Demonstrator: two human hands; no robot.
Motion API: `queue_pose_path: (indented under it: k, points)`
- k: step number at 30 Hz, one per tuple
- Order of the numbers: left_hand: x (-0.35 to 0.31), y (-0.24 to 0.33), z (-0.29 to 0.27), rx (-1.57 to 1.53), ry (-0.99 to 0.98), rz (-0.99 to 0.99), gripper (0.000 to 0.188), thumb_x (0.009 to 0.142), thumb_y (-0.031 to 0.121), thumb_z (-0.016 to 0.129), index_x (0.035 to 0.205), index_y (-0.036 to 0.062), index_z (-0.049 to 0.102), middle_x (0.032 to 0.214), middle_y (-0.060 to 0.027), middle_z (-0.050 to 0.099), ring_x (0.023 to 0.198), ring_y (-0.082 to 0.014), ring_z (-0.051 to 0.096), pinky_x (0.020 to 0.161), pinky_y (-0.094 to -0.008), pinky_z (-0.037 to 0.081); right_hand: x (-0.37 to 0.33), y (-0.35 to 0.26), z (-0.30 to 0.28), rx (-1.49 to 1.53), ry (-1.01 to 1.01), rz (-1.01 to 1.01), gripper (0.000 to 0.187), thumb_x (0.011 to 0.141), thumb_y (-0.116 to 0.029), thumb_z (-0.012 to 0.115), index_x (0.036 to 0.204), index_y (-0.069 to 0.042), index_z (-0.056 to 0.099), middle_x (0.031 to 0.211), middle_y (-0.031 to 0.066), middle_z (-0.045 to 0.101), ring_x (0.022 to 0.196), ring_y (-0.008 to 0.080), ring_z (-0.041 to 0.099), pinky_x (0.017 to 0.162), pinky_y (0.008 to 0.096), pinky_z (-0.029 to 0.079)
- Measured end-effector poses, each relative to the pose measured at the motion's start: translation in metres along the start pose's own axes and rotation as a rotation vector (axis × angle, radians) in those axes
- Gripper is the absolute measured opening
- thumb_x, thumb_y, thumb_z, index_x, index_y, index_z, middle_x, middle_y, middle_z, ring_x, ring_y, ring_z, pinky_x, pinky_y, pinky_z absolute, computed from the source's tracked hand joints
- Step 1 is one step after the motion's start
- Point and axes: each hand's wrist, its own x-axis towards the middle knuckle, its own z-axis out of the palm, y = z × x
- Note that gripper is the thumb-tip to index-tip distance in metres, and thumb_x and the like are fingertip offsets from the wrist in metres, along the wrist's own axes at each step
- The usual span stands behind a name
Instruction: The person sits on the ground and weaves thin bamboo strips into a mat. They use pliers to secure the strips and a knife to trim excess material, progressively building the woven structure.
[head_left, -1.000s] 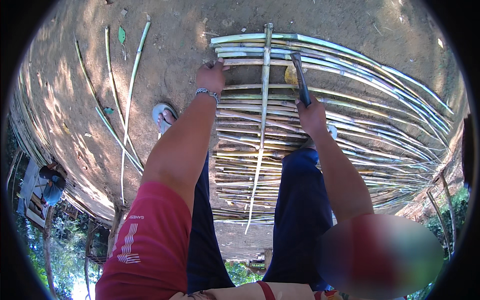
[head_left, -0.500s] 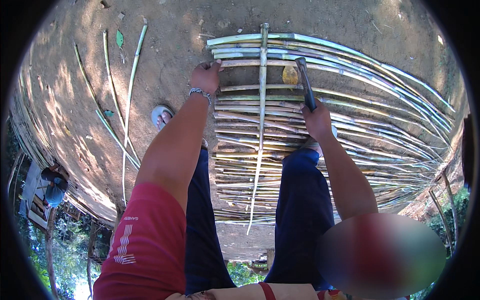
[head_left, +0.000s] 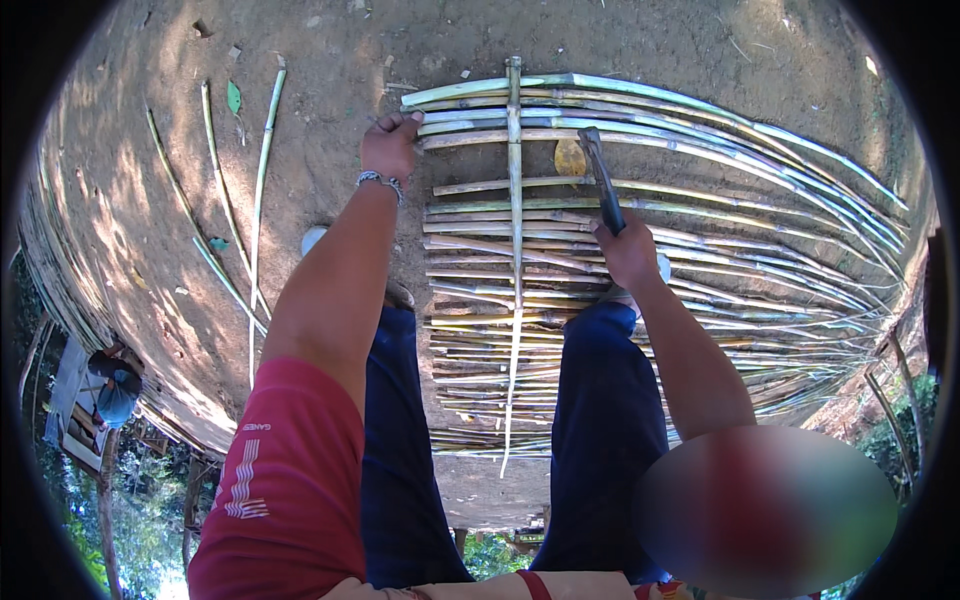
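Observation:
Several thin bamboo poles (head_left: 700, 147) lie side by side on the dirt, fanning out from the middle toward the right. One pale bamboo crosspiece (head_left: 515, 190) runs over them near their left ends. My left hand (head_left: 388, 148), with a bracelet at its wrist, is closed at the left end of one of the upper poles, thumb and fingers pinched there. In my right hand (head_left: 628, 252) is a hammer (head_left: 602, 180), gripped by its dark handle, its head pointing away from me above the poles. A yellow leaf (head_left: 570, 158) lies beside the hammer head.
Three loose bamboo poles (head_left: 262, 180) lie on the ground at the left, near a green leaf (head_left: 233, 96). More long poles (head_left: 62, 270) are piled at the far left. Another person (head_left: 117, 390) is in the distance there. My legs (head_left: 610, 420) straddle the lower poles.
My left hand has shifted slightly away from me, from one pole's end to the end of the pole above. My right hand keeps the hammer in much the same place.

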Motion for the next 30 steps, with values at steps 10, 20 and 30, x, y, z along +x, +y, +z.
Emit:
queue_pose_path:
  k: [10,20,30]
  points:
    - [0.01,-0.001,-0.001,0.022,-0.024,-0.011,0.021,0.087,0.022,0.078,0.083,0.0039,0.07,0.072,0.0007,0.062,0.063,-0.0093,0.049,0.059,-0.0296,0.041,-0.006,-0.002,0.002,0.017,0.0,-0.011,0.039,0.092,-0.035,0.068,0.113,-0.002,0.063,0.09,0.0242,0.069,0.088,0.0431,0.067,0.08,0.0491,0.051]
    - [-0.001,0.003,0.011,0.458,0.188,0.138,0.04,0.084,0.036,0.076,0.105,0.0014,0.075,0.09,-0.0153,0.075,0.082,-0.0226,0.071,0.078,-0.0354,0.053,-0.009,-0.007,-0.004,0.024,-0.005,0.05,0.041,0.091,-0.037,0.069,0.111,-0.002,0.064,0.092,0.0234,0.069,0.09,0.0427,0.067,0.081,0.048,0.051]
    - [0.01,-0.006,0.015,0.367,0.172,0.069,0.03,0.086,0.032,0.074,0.098,0.0041,0.077,0.089,-0.0129,0.076,0.079,-0.0212,0.071,0.075,-0.0355,0.053,-0.012,-0.011,0.001,0.03,-0.037,0.058,0.042,0.091,-0.038,0.068,0.115,-0.003,0.064,0.092,0.0224,0.069,0.09,0.0419,0.067,0.082,0.0484,0.051]
